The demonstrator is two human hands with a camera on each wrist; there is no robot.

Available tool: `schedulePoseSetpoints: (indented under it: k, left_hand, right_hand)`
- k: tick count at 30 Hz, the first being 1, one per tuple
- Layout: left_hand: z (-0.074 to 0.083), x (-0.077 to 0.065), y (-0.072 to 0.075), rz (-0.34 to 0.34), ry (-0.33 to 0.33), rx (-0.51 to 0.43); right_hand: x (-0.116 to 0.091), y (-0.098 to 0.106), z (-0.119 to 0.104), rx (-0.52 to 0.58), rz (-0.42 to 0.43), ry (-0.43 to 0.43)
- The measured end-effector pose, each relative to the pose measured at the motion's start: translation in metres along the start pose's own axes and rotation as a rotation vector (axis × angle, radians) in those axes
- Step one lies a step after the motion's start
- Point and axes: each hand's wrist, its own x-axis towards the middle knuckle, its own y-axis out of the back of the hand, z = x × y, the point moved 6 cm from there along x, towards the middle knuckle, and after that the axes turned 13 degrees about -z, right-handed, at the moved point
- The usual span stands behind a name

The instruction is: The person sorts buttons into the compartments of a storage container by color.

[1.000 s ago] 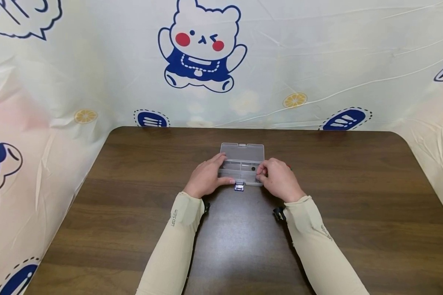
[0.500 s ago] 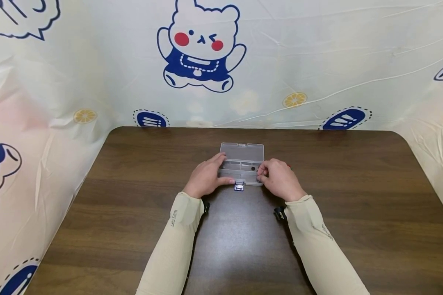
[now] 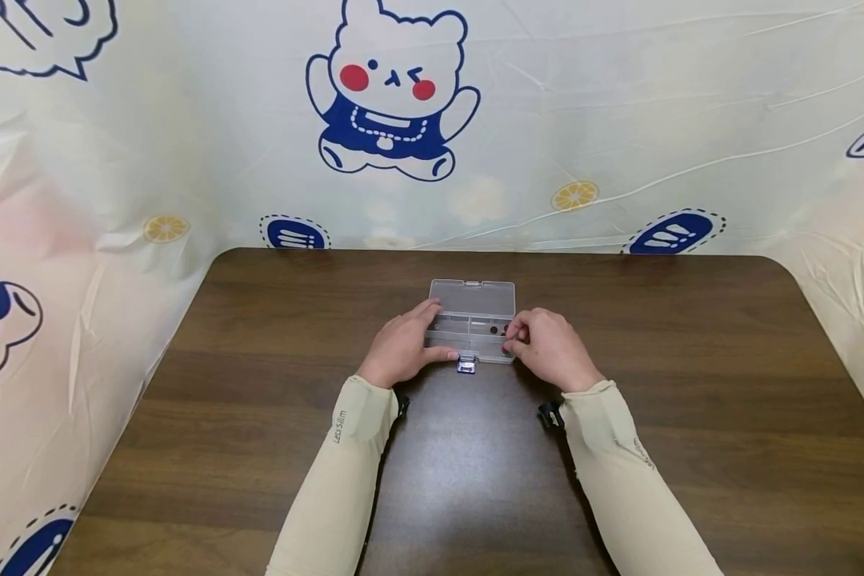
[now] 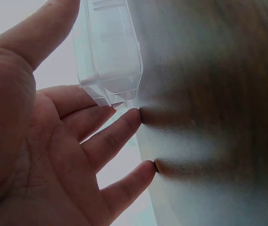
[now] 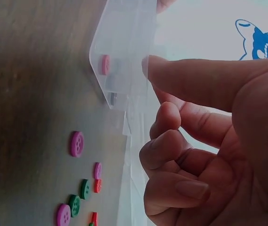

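Head view: left hand (image 3: pixel 401 346) spread against clear box (image 3: pixel 481 345), long axis running to right hand (image 3: pixel 551 349), curled, hold unclear

Dark wood-grain table (image 3: pixel 461 480), pale cartoon-printed backdrop (image 3: pixel 619 80)

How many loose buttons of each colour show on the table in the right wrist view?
Purple-pink buttons: 3
Green buttons: 3, one barely showing at the bottom edge
Red buttons: 2, one partly cut off
Total: 8
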Motion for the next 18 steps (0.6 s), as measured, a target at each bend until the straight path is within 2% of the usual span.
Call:
schedulePoseSetpoints:
  k: [18]
  left_hand:
    - [-0.0013,0.0001,-0.0007,0.000,0.002,0.001]
  right_hand:
    - [-0.0009,0.0079,0.0069,0.041,0.028,0.006]
